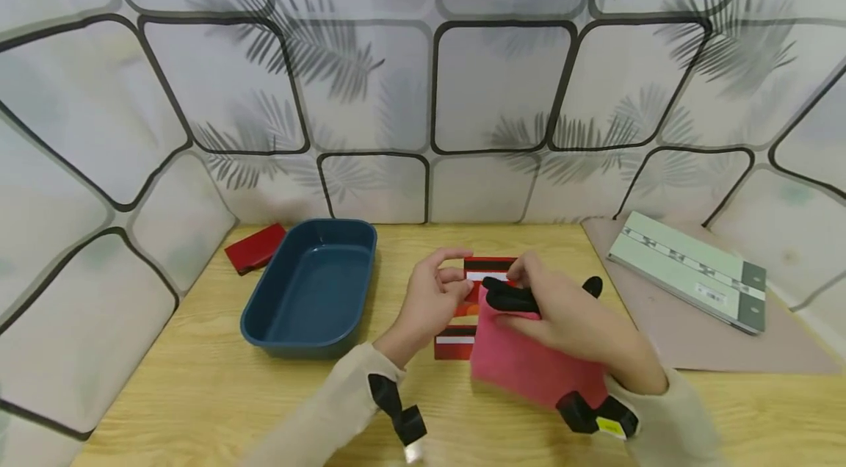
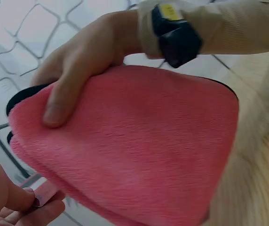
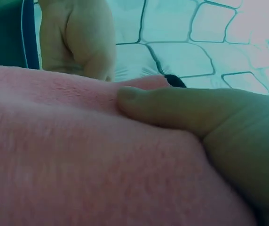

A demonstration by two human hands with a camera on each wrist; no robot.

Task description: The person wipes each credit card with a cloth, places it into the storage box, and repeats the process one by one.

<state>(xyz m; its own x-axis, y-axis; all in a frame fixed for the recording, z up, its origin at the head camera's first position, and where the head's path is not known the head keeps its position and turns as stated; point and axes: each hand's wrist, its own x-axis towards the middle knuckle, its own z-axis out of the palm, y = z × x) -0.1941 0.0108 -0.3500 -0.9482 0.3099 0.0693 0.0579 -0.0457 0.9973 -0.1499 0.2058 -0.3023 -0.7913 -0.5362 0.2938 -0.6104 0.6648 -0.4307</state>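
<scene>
In the head view my left hand [image 1: 423, 305] pinches a red card [image 1: 492, 263] with a black stripe and a white strip between thumb and fingers. A similar red card [image 1: 453, 351] lies on the table just below it. My right hand [image 1: 575, 316] grips a folded pink plush cloth [image 1: 529, 371] with black edging, thumb on the near face. The cloth overlaps the right side of the cards in this view. In the left wrist view the cloth [image 2: 139, 141] fills the middle, hiding much of the right hand's fingers.
A deep blue rectangular dish [image 1: 294, 349] stands to the left, with a dark red flat packet [image 1: 254, 248] beside its far left corner. On the right, a pale green notebook [image 1: 684, 269] lies on a beige-pink mat [image 1: 700, 353]. Patterned fabric walls [image 1: 370, 100] enclose the wooden table [image 1: 172, 386].
</scene>
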